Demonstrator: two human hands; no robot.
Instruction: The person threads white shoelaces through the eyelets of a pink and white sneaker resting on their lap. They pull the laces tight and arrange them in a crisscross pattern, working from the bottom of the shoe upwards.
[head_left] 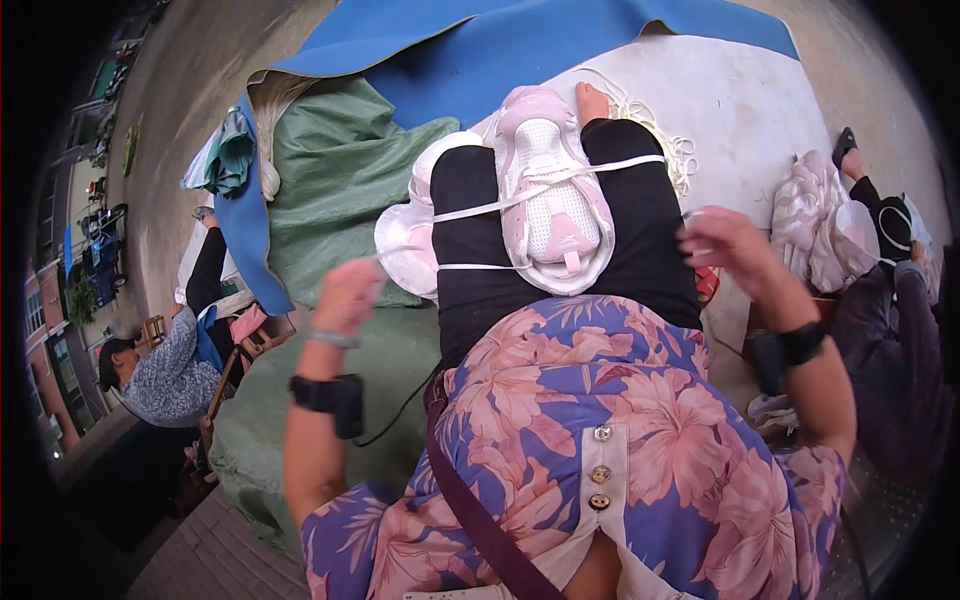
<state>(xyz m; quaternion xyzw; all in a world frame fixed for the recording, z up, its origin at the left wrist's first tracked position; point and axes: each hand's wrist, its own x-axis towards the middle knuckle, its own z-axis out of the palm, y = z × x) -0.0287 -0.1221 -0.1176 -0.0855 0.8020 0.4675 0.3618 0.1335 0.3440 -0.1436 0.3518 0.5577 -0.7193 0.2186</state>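
Observation:
A pink and white shoe upper (550, 190) lies on my lap, across my black-trousered legs. White cord (470, 210) runs over it and stretches out to both sides. My left hand (347, 293) is closed on the cord's left end, beside my left leg. My right hand (725, 248) is blurred at the right of my legs, fingers curled around the cord's right end. Both wrists carry black bands. Another pale pink shoe piece (410, 240) rests beside my left leg.
A green tarp (340, 170) and a blue sheet (520, 50) cover the ground ahead. Loose white cord (670, 150) is piled on a white sheet (750, 110). One person sits at the left (165, 370), another at the right (890, 300) by pink shoe parts (820, 220).

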